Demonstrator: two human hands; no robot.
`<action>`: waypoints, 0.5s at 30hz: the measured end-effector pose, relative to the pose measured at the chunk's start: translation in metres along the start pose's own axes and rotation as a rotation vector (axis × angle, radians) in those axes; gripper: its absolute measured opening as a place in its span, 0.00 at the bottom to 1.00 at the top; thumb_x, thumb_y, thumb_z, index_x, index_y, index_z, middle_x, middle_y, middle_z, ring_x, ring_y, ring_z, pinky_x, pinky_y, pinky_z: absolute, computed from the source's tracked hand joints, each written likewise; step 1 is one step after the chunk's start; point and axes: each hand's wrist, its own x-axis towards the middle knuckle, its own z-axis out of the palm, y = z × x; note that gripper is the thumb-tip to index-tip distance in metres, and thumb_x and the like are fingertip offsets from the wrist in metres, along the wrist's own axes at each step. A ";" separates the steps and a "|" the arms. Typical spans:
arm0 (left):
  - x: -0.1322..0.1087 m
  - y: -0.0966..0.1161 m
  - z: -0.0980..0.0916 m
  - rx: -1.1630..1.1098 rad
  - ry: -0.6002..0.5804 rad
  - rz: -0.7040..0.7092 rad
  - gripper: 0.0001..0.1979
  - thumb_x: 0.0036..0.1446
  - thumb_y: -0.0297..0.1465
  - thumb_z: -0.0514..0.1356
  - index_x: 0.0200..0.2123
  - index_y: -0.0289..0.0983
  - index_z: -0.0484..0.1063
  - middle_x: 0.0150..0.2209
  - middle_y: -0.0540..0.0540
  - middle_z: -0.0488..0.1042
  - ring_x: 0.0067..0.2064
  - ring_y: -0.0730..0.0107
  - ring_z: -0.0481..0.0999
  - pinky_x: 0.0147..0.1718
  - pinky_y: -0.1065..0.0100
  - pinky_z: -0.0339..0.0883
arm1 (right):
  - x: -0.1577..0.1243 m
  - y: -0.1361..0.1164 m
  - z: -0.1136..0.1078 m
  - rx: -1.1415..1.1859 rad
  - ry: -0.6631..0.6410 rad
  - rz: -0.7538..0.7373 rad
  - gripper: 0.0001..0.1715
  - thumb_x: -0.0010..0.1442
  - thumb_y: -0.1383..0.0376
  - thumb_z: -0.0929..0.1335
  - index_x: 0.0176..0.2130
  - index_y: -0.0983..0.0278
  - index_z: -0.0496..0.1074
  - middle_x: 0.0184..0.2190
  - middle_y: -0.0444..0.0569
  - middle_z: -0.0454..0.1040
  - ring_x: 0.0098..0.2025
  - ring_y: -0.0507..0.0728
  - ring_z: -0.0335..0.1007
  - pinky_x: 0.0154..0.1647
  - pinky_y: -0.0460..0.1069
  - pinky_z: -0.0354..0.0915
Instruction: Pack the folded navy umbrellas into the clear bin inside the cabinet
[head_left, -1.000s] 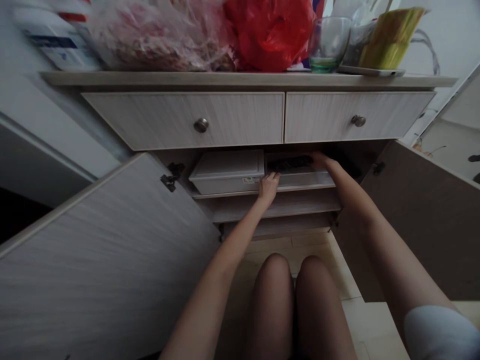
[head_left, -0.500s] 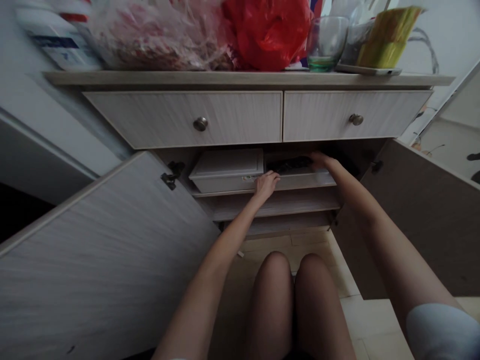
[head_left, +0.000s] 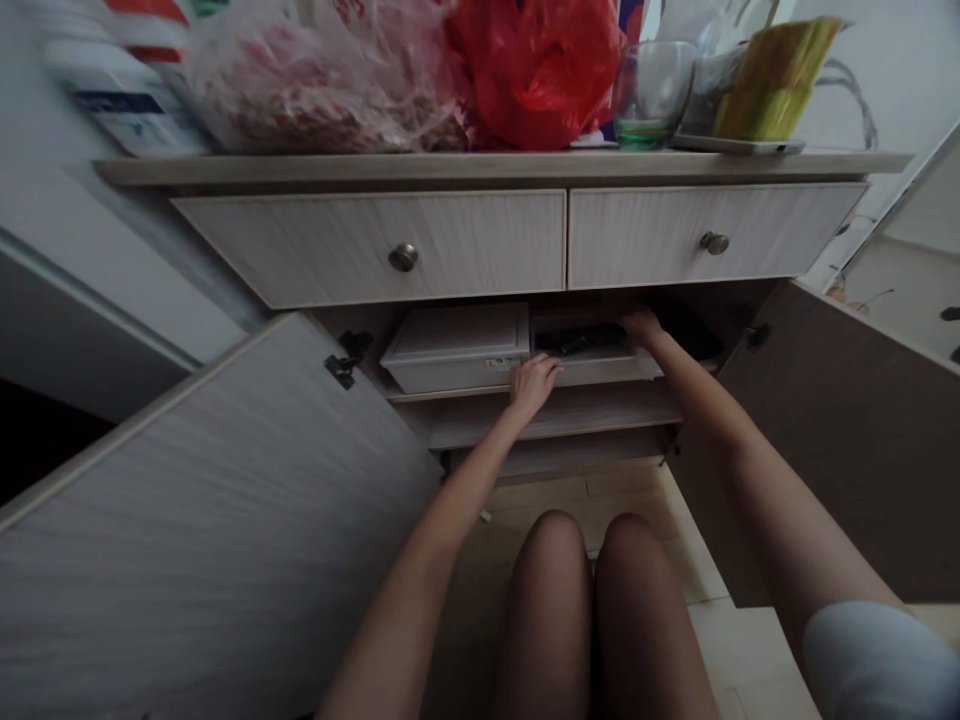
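Observation:
Inside the open cabinet, my left hand rests on the front edge of a shallow white tray, close to where it meets a white lidded plastic box. My right hand reaches further in, with its fingertips at the tray's right part. A black object lies inside the tray, left of my right hand. I cannot tell whether either hand grips the tray. The back of the cabinet is dark and hidden.
Two cabinet doors swing open on either side of my knees. Above the shelf are two drawers with round metal knobs. The countertop holds plastic bags and a glass tumbler. A lower shelf and floor tiles lie below.
My left hand has shifted slightly along the tray's front edge, and the view has dipped a little. My right hand stays at the tray, and the tray shows no clear movement.

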 end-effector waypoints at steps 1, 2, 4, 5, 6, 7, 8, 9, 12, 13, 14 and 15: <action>-0.002 0.000 -0.002 -0.018 0.036 -0.004 0.12 0.66 0.34 0.60 0.49 0.40 0.80 0.49 0.42 0.79 0.48 0.60 0.79 0.45 0.65 0.69 | -0.004 0.004 -0.002 0.005 0.015 0.053 0.32 0.58 0.68 0.72 0.61 0.70 0.71 0.62 0.66 0.68 0.67 0.70 0.60 0.68 0.61 0.55; -0.006 -0.001 -0.004 -0.032 0.087 -0.019 0.13 0.66 0.35 0.60 0.51 0.40 0.79 0.51 0.41 0.79 0.49 0.60 0.79 0.46 0.65 0.69 | -0.009 0.008 -0.004 0.028 0.028 0.129 0.33 0.60 0.64 0.71 0.62 0.72 0.69 0.62 0.68 0.67 0.66 0.71 0.62 0.65 0.61 0.59; -0.014 -0.001 -0.010 -0.032 0.206 -0.094 0.15 0.67 0.37 0.59 0.52 0.39 0.78 0.53 0.40 0.78 0.50 0.59 0.79 0.47 0.65 0.69 | -0.020 0.018 -0.005 0.128 0.026 0.314 0.34 0.65 0.58 0.67 0.64 0.74 0.67 0.61 0.71 0.68 0.61 0.72 0.68 0.58 0.60 0.67; -0.018 0.000 -0.014 -0.016 0.246 -0.151 0.16 0.68 0.38 0.57 0.52 0.39 0.78 0.52 0.39 0.78 0.50 0.58 0.79 0.47 0.64 0.69 | -0.025 0.022 -0.005 0.194 -0.001 0.404 0.34 0.67 0.55 0.65 0.63 0.74 0.67 0.58 0.71 0.71 0.59 0.71 0.71 0.55 0.59 0.69; -0.022 0.000 -0.017 0.009 0.260 -0.214 0.17 0.69 0.38 0.55 0.51 0.38 0.79 0.51 0.38 0.78 0.49 0.57 0.79 0.47 0.63 0.70 | -0.030 0.026 -0.004 0.269 -0.044 0.484 0.33 0.67 0.54 0.65 0.62 0.74 0.70 0.55 0.70 0.74 0.55 0.70 0.74 0.51 0.57 0.71; -0.025 0.001 -0.020 0.035 0.249 -0.277 0.17 0.69 0.38 0.54 0.49 0.37 0.79 0.49 0.36 0.79 0.49 0.55 0.80 0.46 0.62 0.70 | -0.034 0.029 -0.003 0.340 -0.090 0.541 0.31 0.67 0.53 0.65 0.59 0.73 0.73 0.51 0.69 0.76 0.52 0.69 0.76 0.49 0.55 0.72; -0.027 0.002 -0.022 0.057 0.223 -0.334 0.18 0.70 0.39 0.53 0.46 0.36 0.80 0.47 0.35 0.80 0.48 0.53 0.80 0.45 0.61 0.70 | -0.037 0.031 -0.001 0.391 -0.125 0.569 0.29 0.66 0.54 0.66 0.56 0.73 0.75 0.48 0.68 0.78 0.49 0.67 0.78 0.47 0.54 0.72; -0.027 0.003 -0.023 0.066 0.191 -0.383 0.19 0.70 0.40 0.52 0.43 0.35 0.81 0.44 0.35 0.81 0.47 0.52 0.81 0.44 0.60 0.70 | -0.039 0.031 0.000 0.424 -0.138 0.585 0.27 0.66 0.55 0.67 0.54 0.73 0.76 0.45 0.67 0.79 0.47 0.66 0.79 0.45 0.53 0.73; -0.022 0.003 -0.021 -0.045 0.107 -0.496 0.21 0.69 0.42 0.52 0.36 0.35 0.80 0.33 0.37 0.81 0.40 0.55 0.83 0.39 0.64 0.71 | -0.043 0.028 0.004 0.413 -0.082 0.602 0.25 0.63 0.59 0.69 0.53 0.73 0.77 0.45 0.68 0.79 0.47 0.67 0.79 0.44 0.52 0.73; -0.018 0.002 -0.018 -0.131 0.084 -0.523 0.22 0.69 0.41 0.52 0.35 0.35 0.80 0.31 0.38 0.81 0.36 0.58 0.83 0.36 0.66 0.70 | -0.043 0.027 0.005 0.380 -0.055 0.597 0.25 0.62 0.60 0.70 0.54 0.73 0.77 0.45 0.69 0.78 0.49 0.67 0.78 0.46 0.53 0.72; -0.014 0.000 -0.015 -0.229 0.067 -0.553 0.22 0.69 0.41 0.52 0.34 0.35 0.79 0.30 0.40 0.81 0.33 0.61 0.83 0.32 0.69 0.69 | -0.044 0.025 0.005 0.344 -0.031 0.574 0.26 0.62 0.60 0.70 0.54 0.74 0.77 0.46 0.70 0.78 0.50 0.68 0.78 0.46 0.53 0.72; -0.010 -0.001 -0.012 -0.328 0.060 -0.586 0.21 0.69 0.41 0.52 0.33 0.34 0.78 0.30 0.40 0.81 0.30 0.64 0.82 0.29 0.71 0.68 | -0.045 0.024 0.005 0.313 -0.012 0.547 0.26 0.62 0.60 0.70 0.54 0.74 0.77 0.46 0.71 0.78 0.51 0.68 0.78 0.47 0.54 0.72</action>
